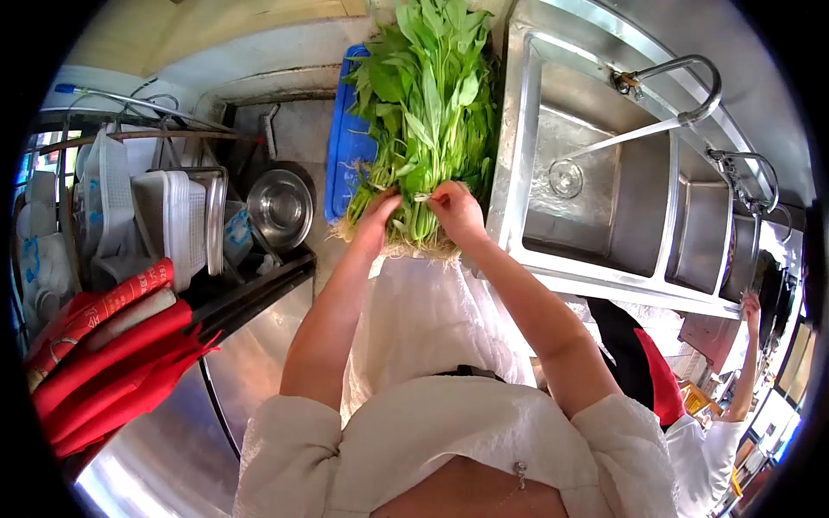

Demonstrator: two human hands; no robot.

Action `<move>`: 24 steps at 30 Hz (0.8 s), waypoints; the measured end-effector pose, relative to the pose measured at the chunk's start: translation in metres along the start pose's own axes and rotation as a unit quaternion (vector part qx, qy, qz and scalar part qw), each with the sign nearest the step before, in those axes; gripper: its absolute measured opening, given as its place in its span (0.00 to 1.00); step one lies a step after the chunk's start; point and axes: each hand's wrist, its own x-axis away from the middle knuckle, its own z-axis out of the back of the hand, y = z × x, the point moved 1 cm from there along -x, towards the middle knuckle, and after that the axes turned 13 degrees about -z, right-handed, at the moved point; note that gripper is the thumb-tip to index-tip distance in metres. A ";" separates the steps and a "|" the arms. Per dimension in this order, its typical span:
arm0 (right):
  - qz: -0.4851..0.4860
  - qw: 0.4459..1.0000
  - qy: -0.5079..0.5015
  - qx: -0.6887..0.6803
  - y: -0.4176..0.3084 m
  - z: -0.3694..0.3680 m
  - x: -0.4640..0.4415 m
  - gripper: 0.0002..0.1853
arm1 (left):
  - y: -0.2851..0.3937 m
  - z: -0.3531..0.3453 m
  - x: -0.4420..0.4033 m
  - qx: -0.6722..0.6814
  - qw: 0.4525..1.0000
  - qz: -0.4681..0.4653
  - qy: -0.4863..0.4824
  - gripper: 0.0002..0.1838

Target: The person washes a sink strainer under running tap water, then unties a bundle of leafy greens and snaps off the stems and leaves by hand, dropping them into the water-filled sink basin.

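A big bunch of leafy greens (pixel 429 104), roots toward me, lies across a blue plastic crate (pixel 339 160) in front of my body. At the left of the stems, my left hand (pixel 378 217) is closed, its fingertips on the greens just above the pale roots (pixel 414 249). My right hand (pixel 458 211) pinches a small pale strip (pixel 422 198) at the front of the stems, thumb and fingers together. Whether that strip is a tie or a piece of stem I cannot make out. Leaves partly hide the left fingertips.
On the right is a steel sink (pixel 513 173) with water running from a curved faucet (pixel 717 95). White baskets (pixel 168 220) and a steel bowl (pixel 281 207) stand on the left, above red bags (pixel 129 363). Another person's arm (pixel 748 363) reaches in at the far right.
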 end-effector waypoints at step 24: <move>-0.054 0.990 0.031 0.127 -0.007 -0.004 0.001 0.13 | -0.032 -0.002 0.006 -0.362 0.924 -0.073 -0.095 0.21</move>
